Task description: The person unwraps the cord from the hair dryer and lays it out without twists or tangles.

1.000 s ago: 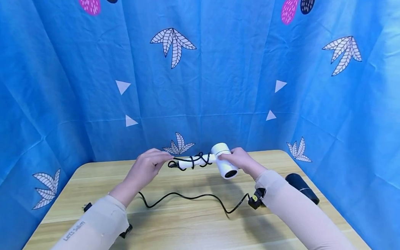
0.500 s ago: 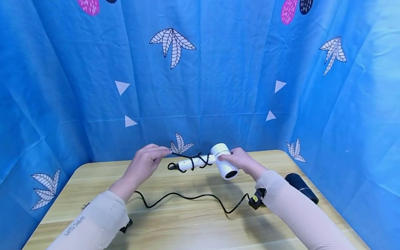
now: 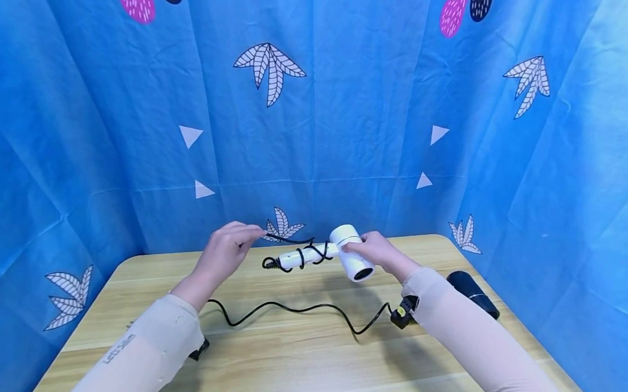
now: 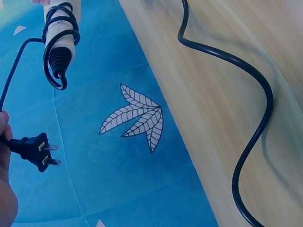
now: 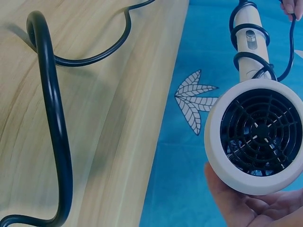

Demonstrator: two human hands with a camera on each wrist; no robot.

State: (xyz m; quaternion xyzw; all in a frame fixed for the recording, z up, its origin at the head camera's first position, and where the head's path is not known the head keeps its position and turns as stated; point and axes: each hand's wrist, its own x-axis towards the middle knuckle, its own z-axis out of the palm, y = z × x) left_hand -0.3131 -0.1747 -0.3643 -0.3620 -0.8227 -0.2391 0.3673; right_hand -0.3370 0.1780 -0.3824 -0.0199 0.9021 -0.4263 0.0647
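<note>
A white hair dryer [image 3: 357, 266] is held up above the far part of the table, its handle pointing left. My right hand [image 3: 379, 249] grips the barrel from the right. In the right wrist view the round intake grille [image 5: 261, 135] faces the camera. Black power cord [image 3: 292, 241] winds round the handle [image 3: 291, 259] in several loops. To the left, my left hand [image 3: 224, 249] pinches the free end of that cord, which runs fairly taut to the handle. The two-pin plug [image 4: 35, 150] sticks out beside the left fingers in the left wrist view.
Another black cable [image 3: 299, 310] snakes over the wooden table [image 3: 281, 372] between the wrist-worn cameras. At the right edge lies a black cylinder [image 3: 473, 294], partly behind the right forearm. A blue patterned curtain [image 3: 310, 130] surrounds the table's back and sides.
The left hand has shifted slightly up and to the left, drawing the cord end away from the handle. The right hand and hair dryer have stayed nearly still.
</note>
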